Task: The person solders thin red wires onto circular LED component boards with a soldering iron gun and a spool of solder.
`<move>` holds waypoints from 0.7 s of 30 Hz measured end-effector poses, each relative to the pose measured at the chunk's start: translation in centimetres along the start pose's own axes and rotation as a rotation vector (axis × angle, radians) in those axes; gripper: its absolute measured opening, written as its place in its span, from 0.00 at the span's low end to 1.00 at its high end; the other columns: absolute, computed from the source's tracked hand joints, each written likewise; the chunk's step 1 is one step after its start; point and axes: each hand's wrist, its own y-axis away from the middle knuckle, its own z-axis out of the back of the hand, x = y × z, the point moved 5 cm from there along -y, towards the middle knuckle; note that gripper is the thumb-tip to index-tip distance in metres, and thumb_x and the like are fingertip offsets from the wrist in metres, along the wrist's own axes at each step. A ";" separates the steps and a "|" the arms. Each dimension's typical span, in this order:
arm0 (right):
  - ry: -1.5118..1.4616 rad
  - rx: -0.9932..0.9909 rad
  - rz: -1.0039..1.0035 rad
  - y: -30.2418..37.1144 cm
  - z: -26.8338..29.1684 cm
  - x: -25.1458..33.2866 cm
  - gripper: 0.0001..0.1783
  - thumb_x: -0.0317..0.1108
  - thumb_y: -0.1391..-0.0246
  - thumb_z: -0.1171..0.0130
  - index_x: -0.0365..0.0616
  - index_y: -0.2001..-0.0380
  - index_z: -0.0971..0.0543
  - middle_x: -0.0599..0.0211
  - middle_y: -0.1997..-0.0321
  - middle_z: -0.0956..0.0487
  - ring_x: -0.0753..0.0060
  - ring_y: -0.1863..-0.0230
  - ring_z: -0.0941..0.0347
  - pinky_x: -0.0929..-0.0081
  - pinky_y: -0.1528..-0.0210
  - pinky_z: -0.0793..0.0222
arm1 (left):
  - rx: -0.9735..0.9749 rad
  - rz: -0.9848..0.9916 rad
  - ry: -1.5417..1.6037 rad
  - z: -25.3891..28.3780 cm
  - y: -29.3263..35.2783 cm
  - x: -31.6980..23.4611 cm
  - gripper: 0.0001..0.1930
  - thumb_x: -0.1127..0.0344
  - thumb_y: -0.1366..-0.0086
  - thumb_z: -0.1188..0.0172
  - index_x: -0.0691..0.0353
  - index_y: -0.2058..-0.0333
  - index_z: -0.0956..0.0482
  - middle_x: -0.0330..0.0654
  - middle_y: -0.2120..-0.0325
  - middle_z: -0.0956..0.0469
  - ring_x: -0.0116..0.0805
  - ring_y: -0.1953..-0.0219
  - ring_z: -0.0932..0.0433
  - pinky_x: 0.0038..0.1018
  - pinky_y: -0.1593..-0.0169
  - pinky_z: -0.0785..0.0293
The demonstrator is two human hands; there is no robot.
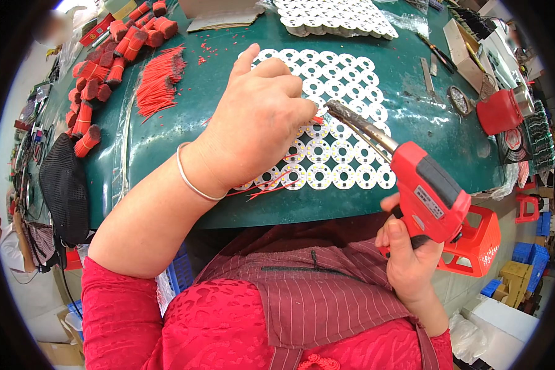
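Far left on the table (425,131), red bundles (129,44) lay beside loose wires (159,85); a disc stack (334,17) sat at the far edge. Your left hand (262,114) covered the left part of the disc panel (342,152), mid-table. Its fingers were curled together by a red wire (317,120); couldn't tell if pinching it. Your right hand (408,254) had fingers clamped round the soldering gun (422,188), tip over the panel. Far right: open box (452,44), contents unclear.

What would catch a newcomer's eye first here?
Probably the big red soldering gun in the right hand, its tip over the white ring-shaped boards on the green table. Next, perhaps, the bundles of red wires heaped at the table's far left.
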 end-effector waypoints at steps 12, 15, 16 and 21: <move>0.018 0.011 -0.003 0.0 -0.1 -0.4 0.13 0.26 0.35 0.45 0.33 0.50 0.29 0.50 0.49 0.24 0.79 0.74 0.30 0.77 0.71 0.26 | -0.018 0.010 0.013 0.1 0.1 0.1 0.04 0.69 0.48 0.32 0.52 0.72 0.14 0.35 0.76 0.27 0.37 0.60 0.23 0.53 0.35 0.36; 0.031 0.048 -0.004 0.2 0.2 -1.0 0.14 0.26 0.35 0.44 0.33 0.49 0.30 0.50 0.49 0.23 0.80 0.73 0.30 0.77 0.72 0.26 | -0.021 0.010 0.012 0.0 0.1 0.0 0.04 0.69 0.47 0.32 0.52 0.72 0.14 0.35 0.75 0.27 0.37 0.60 0.23 0.53 0.35 0.37; 0.031 0.048 -0.004 0.1 0.1 -0.8 0.14 0.26 0.35 0.44 0.33 0.49 0.30 0.50 0.49 0.23 0.80 0.73 0.30 0.77 0.72 0.26 | -0.022 0.012 0.009 0.0 0.1 0.1 0.04 0.69 0.47 0.33 0.52 0.72 0.15 0.35 0.75 0.26 0.37 0.59 0.24 0.53 0.35 0.37; -0.057 -0.051 -0.029 0.1 0.1 -0.3 0.17 0.28 0.34 0.44 0.33 0.46 0.31 0.48 0.44 0.25 0.80 0.74 0.31 0.77 0.72 0.27 | -0.013 0.015 -0.002 -0.1 0.1 0.1 0.03 0.69 0.46 0.33 0.53 0.72 0.15 0.35 0.74 0.26 0.37 0.59 0.24 0.54 0.35 0.37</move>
